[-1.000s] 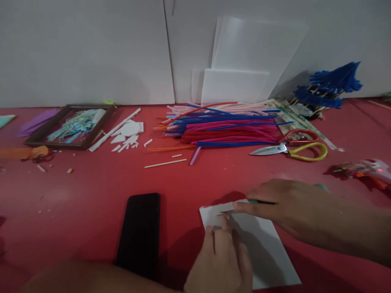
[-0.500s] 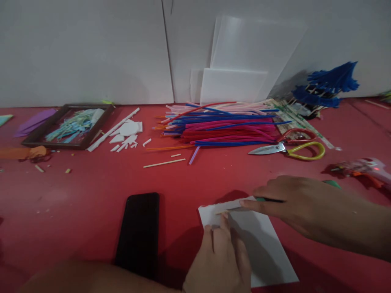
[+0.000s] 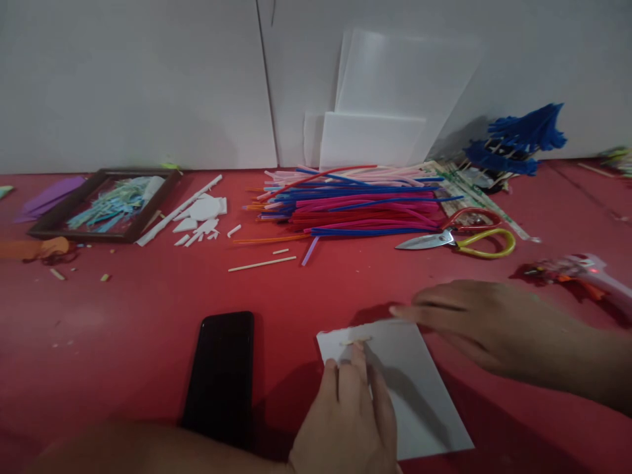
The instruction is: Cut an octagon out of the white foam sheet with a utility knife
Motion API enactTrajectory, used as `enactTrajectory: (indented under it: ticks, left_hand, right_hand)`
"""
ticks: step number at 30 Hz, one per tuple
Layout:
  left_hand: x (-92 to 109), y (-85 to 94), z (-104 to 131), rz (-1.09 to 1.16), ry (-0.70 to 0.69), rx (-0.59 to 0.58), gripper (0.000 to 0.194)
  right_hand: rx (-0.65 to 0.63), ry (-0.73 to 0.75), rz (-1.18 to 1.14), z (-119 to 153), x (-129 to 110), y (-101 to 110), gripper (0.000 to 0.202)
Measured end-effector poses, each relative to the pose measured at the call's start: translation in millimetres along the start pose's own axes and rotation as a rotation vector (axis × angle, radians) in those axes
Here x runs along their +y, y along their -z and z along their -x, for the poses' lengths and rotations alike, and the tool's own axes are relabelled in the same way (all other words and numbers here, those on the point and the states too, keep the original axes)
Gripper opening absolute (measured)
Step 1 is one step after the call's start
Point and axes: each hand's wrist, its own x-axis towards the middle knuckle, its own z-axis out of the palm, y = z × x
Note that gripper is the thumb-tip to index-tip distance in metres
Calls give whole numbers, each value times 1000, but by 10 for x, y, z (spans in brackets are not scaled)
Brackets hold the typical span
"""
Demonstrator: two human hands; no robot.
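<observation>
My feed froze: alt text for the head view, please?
The left hand touches a short pale stick on a white rectangular sheet; the right hand is at the sheet's far edge. Nearby lie a black rectangular phone, multicoloured fuzzy stems and metal scissors with red and yellow handles.

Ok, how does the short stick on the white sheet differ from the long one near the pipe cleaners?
The short stick lies on the white sheet, the long stick on the red table. The left hand touches the short stick; neither hand touches the long stick. Both are thin and pale.
</observation>
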Motion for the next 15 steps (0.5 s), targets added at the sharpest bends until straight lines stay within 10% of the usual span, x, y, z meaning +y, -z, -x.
enactTrajectory:
  ticks: [15]
  left_hand:
    - [-131,92,-142,72,38,82,68]
  right_hand:
    - [330,-390,37,149,258,-584,38]
